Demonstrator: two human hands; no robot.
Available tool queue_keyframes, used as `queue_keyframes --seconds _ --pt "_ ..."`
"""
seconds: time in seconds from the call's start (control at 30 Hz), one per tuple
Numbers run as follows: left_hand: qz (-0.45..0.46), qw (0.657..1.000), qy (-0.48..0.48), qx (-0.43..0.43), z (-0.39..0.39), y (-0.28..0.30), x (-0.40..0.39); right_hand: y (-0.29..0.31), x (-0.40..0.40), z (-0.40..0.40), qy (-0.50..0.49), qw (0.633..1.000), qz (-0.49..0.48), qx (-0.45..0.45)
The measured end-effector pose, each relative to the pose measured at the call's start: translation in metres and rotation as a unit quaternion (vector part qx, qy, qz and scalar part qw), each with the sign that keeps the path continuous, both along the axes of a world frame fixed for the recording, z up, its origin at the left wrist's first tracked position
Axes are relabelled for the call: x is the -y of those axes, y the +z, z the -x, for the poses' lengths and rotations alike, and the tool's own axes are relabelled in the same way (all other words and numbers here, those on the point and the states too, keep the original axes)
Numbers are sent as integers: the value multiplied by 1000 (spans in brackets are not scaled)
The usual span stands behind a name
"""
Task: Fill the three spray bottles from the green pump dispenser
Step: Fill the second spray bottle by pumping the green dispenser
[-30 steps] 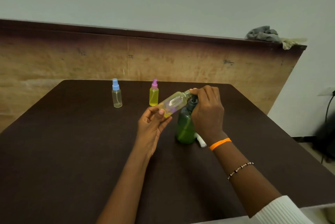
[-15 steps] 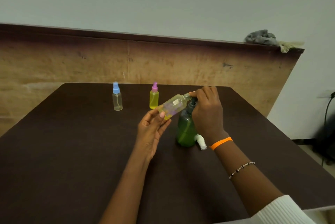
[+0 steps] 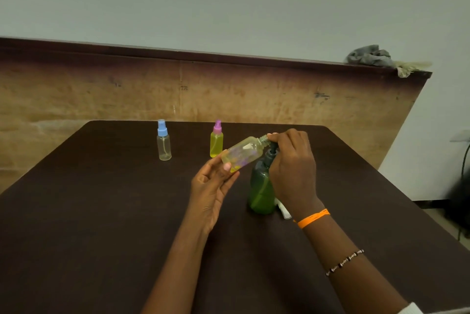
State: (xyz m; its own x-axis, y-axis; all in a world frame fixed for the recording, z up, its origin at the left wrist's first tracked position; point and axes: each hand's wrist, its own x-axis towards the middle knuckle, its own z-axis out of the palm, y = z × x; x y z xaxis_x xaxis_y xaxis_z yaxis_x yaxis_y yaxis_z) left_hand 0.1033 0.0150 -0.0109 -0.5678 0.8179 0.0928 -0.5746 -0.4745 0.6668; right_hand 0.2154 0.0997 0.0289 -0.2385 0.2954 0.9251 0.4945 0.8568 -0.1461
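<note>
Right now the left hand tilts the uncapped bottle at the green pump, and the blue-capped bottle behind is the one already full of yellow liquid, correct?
Not quite. In the head view the pink-capped bottle is the one full of yellow liquid; the blue-capped bottle looks nearly empty. The left hand does tilt the uncapped bottle at the green pump dispenser.

Wide bare table [image 3: 89, 224] on your left and near side, so you can sweep a hand in there freely. Toward the far edge stand two upright obstacles, well apart: the blue-capped bottle [image 3: 164, 141] and the pink-capped bottle [image 3: 216, 140], with a clear lane between them. Centre-right is crowded: the green pump dispenser [image 3: 262, 186] stands there with your right hand [image 3: 292, 168] over its pump, and your left hand [image 3: 212, 186] tilts the uncapped bottle [image 3: 244, 152] against the spout. A white cap [image 3: 284, 210] lies just beside the dispenser's base. Behind the table, the wooden board [image 3: 101, 95] blocks reaching further.
</note>
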Motion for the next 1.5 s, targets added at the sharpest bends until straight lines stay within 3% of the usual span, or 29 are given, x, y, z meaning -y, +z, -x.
queue_keyframes --seconds 0.27,0.53,0.73,1.0,1.23,1.5 --pt "0 1000 -5 3 0 0 -2 -18 -6 1 48 996 9 -69" --pt "-7 1000 -5 5 -4 3 3 1 -2 -3 64 997 41 -32" --pt "0 1000 -2 11 -2 1 3 -21 2 5 62 993 48 -86" --pt "-1 1000 -2 15 -4 4 5 -2 -5 1 20 1000 5 -17" --pt "1 1000 -2 14 -1 0 1 -24 -5 8 -17 998 -18 -65" --pt "-1 1000 -5 12 -4 1 6 5 -7 1 27 999 -8 -15"
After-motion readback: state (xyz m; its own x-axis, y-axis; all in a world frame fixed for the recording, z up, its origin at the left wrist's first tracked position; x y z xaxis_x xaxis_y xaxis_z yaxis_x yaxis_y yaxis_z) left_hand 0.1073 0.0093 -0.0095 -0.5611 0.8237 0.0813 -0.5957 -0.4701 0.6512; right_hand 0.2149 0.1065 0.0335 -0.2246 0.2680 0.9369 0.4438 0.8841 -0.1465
